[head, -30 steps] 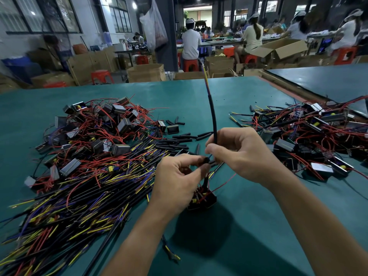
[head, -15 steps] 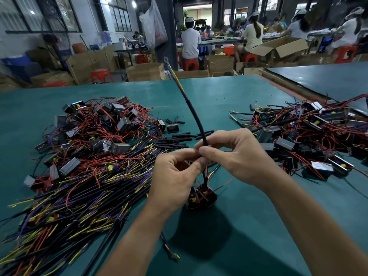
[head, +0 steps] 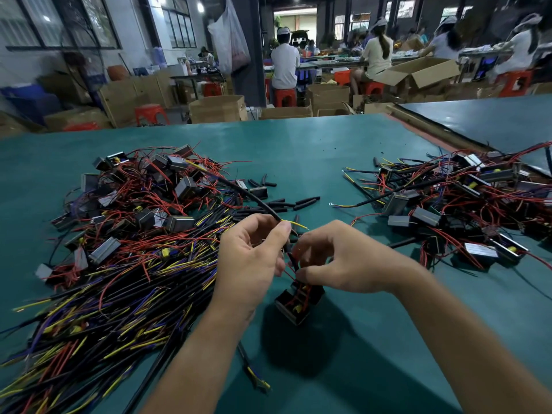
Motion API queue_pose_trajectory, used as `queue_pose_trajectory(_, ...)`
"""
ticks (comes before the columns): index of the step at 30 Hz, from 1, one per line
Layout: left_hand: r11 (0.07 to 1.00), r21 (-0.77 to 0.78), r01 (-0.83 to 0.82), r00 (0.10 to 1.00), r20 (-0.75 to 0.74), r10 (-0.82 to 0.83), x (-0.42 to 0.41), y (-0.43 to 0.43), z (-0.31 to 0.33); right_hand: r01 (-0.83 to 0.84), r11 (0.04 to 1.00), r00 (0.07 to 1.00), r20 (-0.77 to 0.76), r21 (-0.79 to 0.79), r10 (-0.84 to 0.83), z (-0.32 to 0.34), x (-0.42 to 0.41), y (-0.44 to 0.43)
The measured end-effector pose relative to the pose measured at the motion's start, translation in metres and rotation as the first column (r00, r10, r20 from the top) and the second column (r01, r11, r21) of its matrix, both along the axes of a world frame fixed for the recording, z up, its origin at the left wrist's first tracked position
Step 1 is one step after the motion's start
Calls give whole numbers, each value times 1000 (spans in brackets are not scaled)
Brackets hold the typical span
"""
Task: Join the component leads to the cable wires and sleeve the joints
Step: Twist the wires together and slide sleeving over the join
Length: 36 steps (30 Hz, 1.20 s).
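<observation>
Across a teal table in a workshop lined with cardboard boxes and red stools, a heap of cables and components lies at the left and a tangle of the same at the right, with loose sleeves between them. Near the front middle, the left hand pinches a black cable that slants up and away leftward while its yellow wire points right. The right hand, fingers curled, pinches a black sleeve just above the component; an open box stands beyond, its contents hidden.
</observation>
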<state>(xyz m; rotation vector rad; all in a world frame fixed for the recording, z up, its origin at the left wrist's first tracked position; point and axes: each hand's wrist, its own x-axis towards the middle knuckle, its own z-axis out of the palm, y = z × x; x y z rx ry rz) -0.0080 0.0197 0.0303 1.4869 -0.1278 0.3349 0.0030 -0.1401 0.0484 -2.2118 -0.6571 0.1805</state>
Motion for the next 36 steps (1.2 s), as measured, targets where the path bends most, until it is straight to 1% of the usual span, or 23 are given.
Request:
queue_pose_trajectory(4,1000,3,-26,1000,15,26,1,1,-1,46,999,998,48,-8,-45,-3,4,0)
queue_pose_trajectory(6,999,11,-39,999,19,39,1,1,-1,46,999,998,35,-5,-46,-4,4,0)
queue_pose_trajectory(10,999,19,-51,999,7,51,2,2,-2,24,998,1000,21,-52,-23,-2,2,1)
queue_pose_trajectory(15,992,57,-110,994,16,109,4,2,-2,95,987,991,107,-131,-81,-4,1,3)
queue_pose_trajectory(20,986,75,-147,989,10,147,4,4,-2,68,990,995,78,-125,-59,-7,2,4)
queue_pose_trajectory(22,986,70,-153,988,9,153,4,4,-1,51,994,997,59,-98,-45,-10,3,4)
queue_pose_trajectory(26,992,16,-126,992,-11,127,3,3,0,5,999,999,32,32,-6,-11,2,6)
queue_pose_trajectory(29,996,-7,-94,995,-15,94,2,2,1,-38,992,999,-18,121,41,-9,2,5)
queue_pose_trajectory(31,997,-20,-73,997,-16,73,2,2,2,-52,981,991,-113,188,74,-9,2,4)
queue_pose_trajectory(33,998,-20,-55,998,-14,55,1,1,2,-51,978,974,-207,204,94,-11,3,4)
queue_pose_trajectory(36,999,-21,-33,999,-9,33,1,1,2,-45,978,953,-284,205,103,-15,5,3)
